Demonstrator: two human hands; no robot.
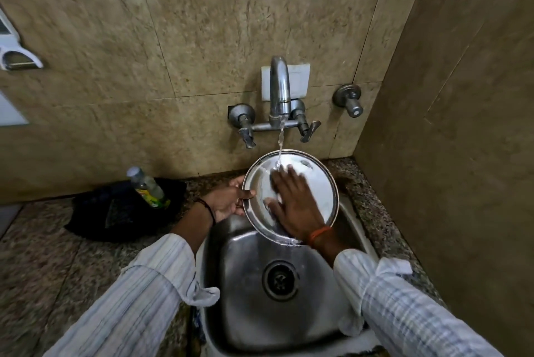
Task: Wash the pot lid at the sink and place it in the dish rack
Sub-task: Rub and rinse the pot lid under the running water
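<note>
A round shiny steel pot lid [318, 186] is held tilted over the steel sink [239, 255], under the running tap [279, 88]. Water falls onto its upper part and runs off its lower edge. My left hand [228, 200] grips the lid's left rim, thumb on the inner face. My right hand [294, 200] lies flat on the lid's face with fingers spread, holding nothing. No dish rack is in view.
A clear bottle with a green and yellow label [148, 187] leans on a dark cloth [115, 212] on the granite counter, left of the sink. Two tap handles [245, 134] and a separate valve [348, 99] stick out of the tiled wall. A side wall stands close on the right.
</note>
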